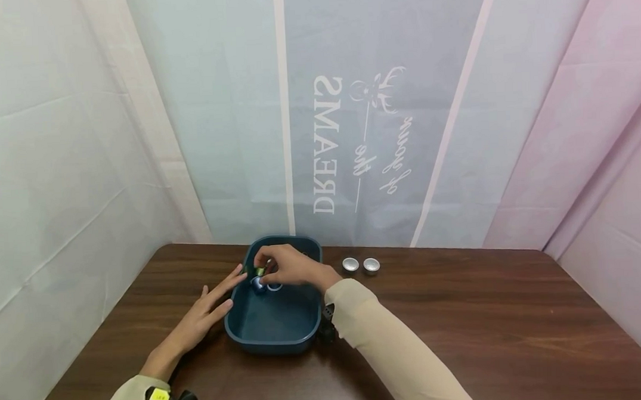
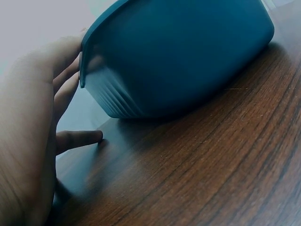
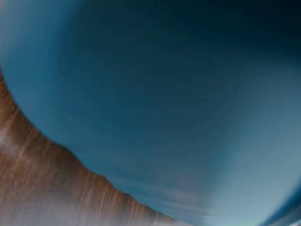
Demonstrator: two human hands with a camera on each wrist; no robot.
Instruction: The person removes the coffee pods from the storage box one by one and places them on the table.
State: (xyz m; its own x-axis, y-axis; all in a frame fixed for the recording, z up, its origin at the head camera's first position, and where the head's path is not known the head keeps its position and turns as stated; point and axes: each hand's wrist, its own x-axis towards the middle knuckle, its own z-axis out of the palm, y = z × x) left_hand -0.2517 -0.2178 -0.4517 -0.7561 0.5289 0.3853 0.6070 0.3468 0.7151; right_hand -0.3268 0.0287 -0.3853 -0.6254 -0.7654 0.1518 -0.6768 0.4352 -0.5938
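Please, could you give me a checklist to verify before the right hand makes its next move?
1. Basin standing on table: ok.
2. Left hand touching the basin's rim: ok.
3. Right hand inside the basin: ok.
4. Right hand's hold on small blue item: cannot tell.
5. Two silver cups apart from the basin: ok.
6. Right wrist view showing the right hand: not ok, basin fills most of it.

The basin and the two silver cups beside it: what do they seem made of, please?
Basin: probably plastic, smooth with a soft sheen and moulded ridges on its wall. Silver cups: likely metal, shiny with bright highlights, though coated plastic is possible.
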